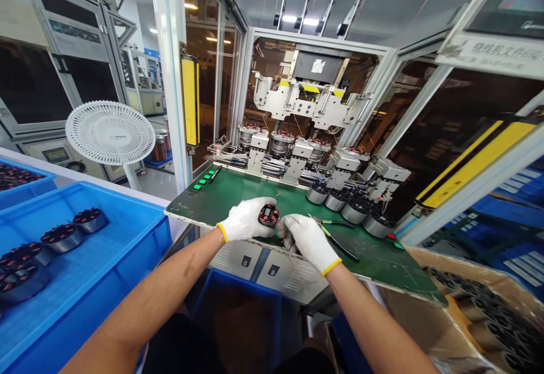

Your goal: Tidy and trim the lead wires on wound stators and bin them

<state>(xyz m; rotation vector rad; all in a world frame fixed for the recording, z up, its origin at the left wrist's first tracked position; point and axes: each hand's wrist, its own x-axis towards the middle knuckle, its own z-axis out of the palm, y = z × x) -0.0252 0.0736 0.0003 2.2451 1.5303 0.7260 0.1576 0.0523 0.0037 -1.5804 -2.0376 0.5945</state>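
My left hand [250,219], in a white glove with a yellow cuff, grips a small motor stator [269,214] with its wound face turned toward me. Red copper wire shows on the stator, and a loose end of the wire [282,230] runs off its right side. Gloved likewise, my right hand [306,239] has its fingers pinched together at that loose wire, just right of the stator. Its fingertips are partly hidden. A pair of pliers [335,232] with dark handles lies on the green worktop [255,184] beyond my right hand.
Behind the worktop stands a winding machine [306,102] with several stators mounted. More stators [355,209] line its right front. A blue bin [127,238] with wound stators is at left, beside a white fan [111,133]. At right, a carton [425,317] holds stator cores.
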